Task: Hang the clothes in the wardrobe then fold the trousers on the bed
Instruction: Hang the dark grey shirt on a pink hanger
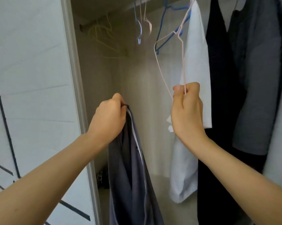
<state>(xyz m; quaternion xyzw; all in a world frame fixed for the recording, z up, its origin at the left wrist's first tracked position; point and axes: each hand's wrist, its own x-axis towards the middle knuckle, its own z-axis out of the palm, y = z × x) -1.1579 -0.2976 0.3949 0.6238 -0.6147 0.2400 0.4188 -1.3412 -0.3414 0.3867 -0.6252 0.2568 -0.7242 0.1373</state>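
I am standing by the open wardrobe, its white door point(31, 78) pushed aside on the left, and the person has both bare arms stretched into it. The left hand point(109, 117) is curled tight round the top edge of a grey-purple garment point(130, 176) with white piping, which hangs straight down from the fist inside the wardrobe opening, not on any hanger. The right hand point(186, 109) is closed round the lower wires of a thin pink hanger point(183, 65), held up and tilted; its top runs out of sight near the upper edge, so I cannot tell whether the hook sits on the rail. Just behind it hangs a blue hanger point(159, 33), and beside that a white shirt point(197, 62), then a black garment point(218, 78) and a grey top point(257, 78). Further left dangle a lilac hanger point(140, 30), a pale pink one point(150, 25) and some yellow hangers point(101, 38) in the back corner.
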